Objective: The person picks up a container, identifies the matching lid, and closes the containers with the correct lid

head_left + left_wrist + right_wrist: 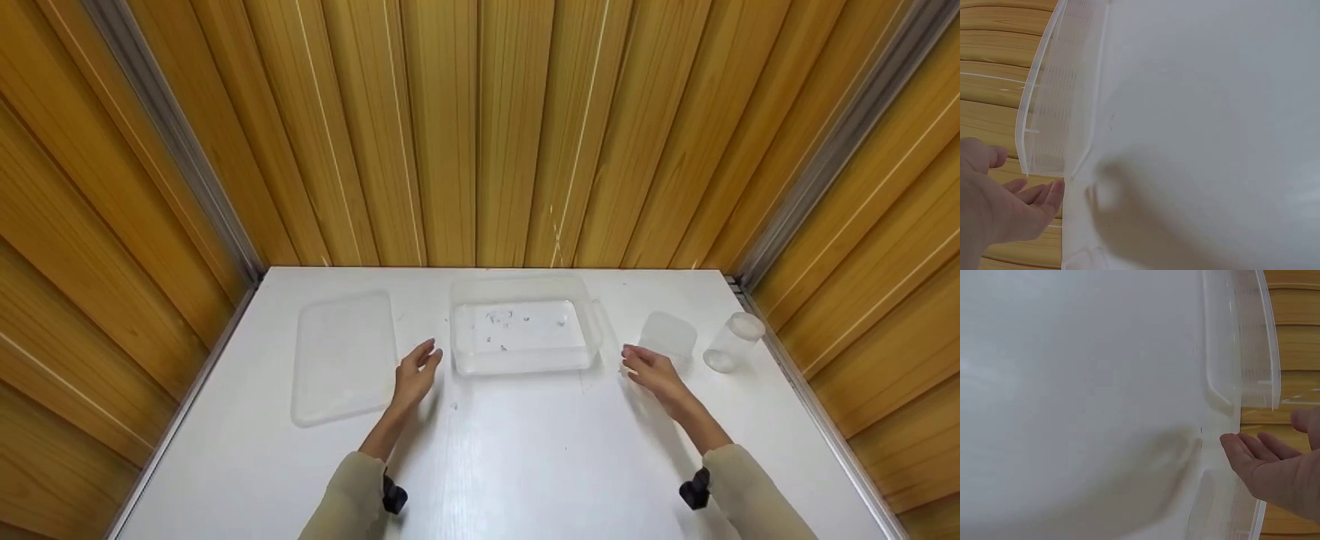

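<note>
A clear rectangular plastic box (525, 363) stands at the back middle of the white table, its top uncovered. To its left is my left hand (417, 373), fingers loosely bent and holding nothing. In the left wrist view that hand (1005, 208) hovers near a corner of the box (1055, 95); whether it touches cannot be told. My right hand (656, 373) is apart from the box on the right, its fingers also relaxed. The right wrist view shows this hand (1280, 467) near the box wall (1249, 343), with nothing in it.
A large translucent rectangular lid (345, 360) lies flat at the left, close to the left hand. Behind the right hand is a small translucent square piece (669, 334). A clear cylindrical container (735, 343) stands farther right. Wood-patterned walls (480, 150) enclose the table.
</note>
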The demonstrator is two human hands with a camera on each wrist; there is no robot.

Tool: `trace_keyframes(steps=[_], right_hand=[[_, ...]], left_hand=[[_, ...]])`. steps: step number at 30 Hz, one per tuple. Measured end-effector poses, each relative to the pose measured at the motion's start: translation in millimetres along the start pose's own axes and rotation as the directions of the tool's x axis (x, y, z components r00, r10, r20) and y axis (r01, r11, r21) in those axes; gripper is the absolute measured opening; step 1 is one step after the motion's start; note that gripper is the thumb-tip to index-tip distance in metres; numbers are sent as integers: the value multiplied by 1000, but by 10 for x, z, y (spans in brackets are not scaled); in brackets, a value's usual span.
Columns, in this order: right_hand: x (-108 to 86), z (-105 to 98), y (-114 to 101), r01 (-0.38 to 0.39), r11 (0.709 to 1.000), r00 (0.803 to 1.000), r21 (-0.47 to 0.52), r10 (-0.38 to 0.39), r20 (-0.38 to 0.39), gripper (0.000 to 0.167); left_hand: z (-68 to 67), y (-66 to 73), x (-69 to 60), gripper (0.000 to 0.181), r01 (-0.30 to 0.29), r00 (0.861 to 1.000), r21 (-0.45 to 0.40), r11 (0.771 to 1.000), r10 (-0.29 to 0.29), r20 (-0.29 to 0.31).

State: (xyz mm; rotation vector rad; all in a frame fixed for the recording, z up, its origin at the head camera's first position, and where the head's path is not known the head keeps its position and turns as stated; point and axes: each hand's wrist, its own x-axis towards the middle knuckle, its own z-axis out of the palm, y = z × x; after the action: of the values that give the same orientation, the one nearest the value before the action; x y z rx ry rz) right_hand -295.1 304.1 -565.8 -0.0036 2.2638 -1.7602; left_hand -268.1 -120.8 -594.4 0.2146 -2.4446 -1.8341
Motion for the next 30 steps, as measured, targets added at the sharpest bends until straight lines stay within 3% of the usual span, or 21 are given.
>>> trace_keyframes(steps=[8,11,19,23,30], right_hand=[[204,236,-108,59,994,998,88,-61,30,64],[250,268,-100,60,993,998,97,-62,24,62],[295,383,-42,18,990,998,137,-10,-65,53],[309,438,-33,17,983,990,180,9,-140,48],[319,475,-17,15,981,984,195,21,-178,41]], left_hand=[[168,26,158,53,13,1000,0,1000,-13,9],[211,17,176,56,17,999,-26,1000,-16,40],[238,-64,142,56,62,995,-71,996,-56,83],[235,-47,147,54,54,995,-110,992,-44,92],[258,-15,151,48,30,995,-137,990,-17,95]])
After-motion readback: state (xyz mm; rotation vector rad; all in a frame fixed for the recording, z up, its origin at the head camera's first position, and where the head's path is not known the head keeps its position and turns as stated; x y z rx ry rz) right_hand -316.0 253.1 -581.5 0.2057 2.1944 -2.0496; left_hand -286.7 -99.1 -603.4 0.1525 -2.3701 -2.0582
